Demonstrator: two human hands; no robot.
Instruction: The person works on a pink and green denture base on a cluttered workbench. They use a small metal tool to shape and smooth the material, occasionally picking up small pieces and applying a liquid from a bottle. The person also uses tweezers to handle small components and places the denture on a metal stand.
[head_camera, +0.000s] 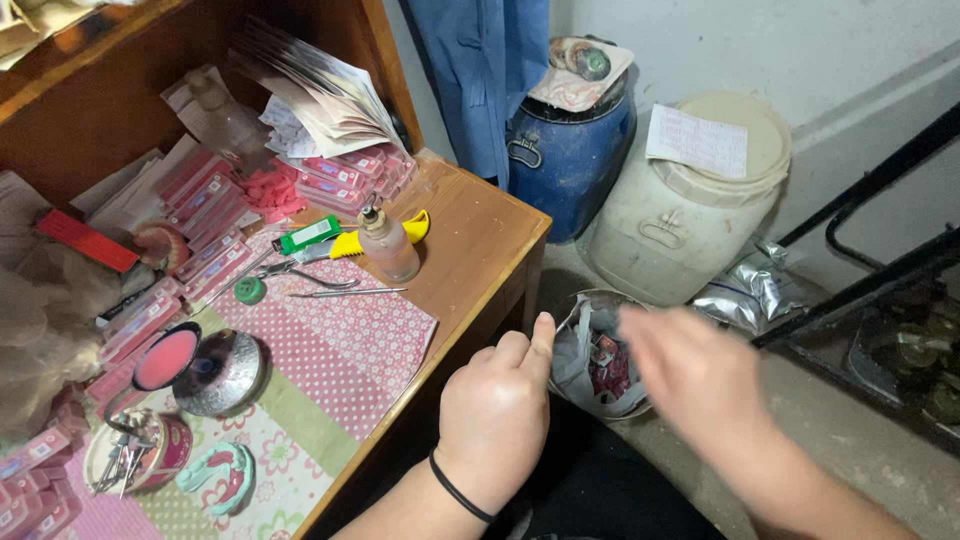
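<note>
a: what's the left hand (497, 410) doing?
b: it's curled into a loose fist just off the edge of the counter (480, 225), thumb sticking up, fingers folded in on nothing that shows. a thin black band sits round the wrist.
a: and the right hand (695, 375)?
b: blurred, out over the floor. the fingers look spread and bare, though the blur keeps me from being sure.
a: what's nearest to them?
b: a bag (597, 360) on the floor, just between and behind the two hands. pale plastic, mouth open, crumpled scraps with some red inside.
a: now the counter, from the left.
b: brown wood, part covered by a pink dotted cloth (340, 345). at the left a round tin with a pink inside (167, 357), a shiny lid (220, 372) touching it, and many flat pink packs (205, 190). then scissors (300, 274), a green box (310, 234), a small bottle (388, 245) upright before a yellow cutter (412, 228).
a: and the room to the right?
b: a blue barrel (567, 165) against the wall, a white bucket (680, 230) with a paper on its lid beside it, then a silver foil bag (755, 290) and black metal bars (870, 270).
</note>
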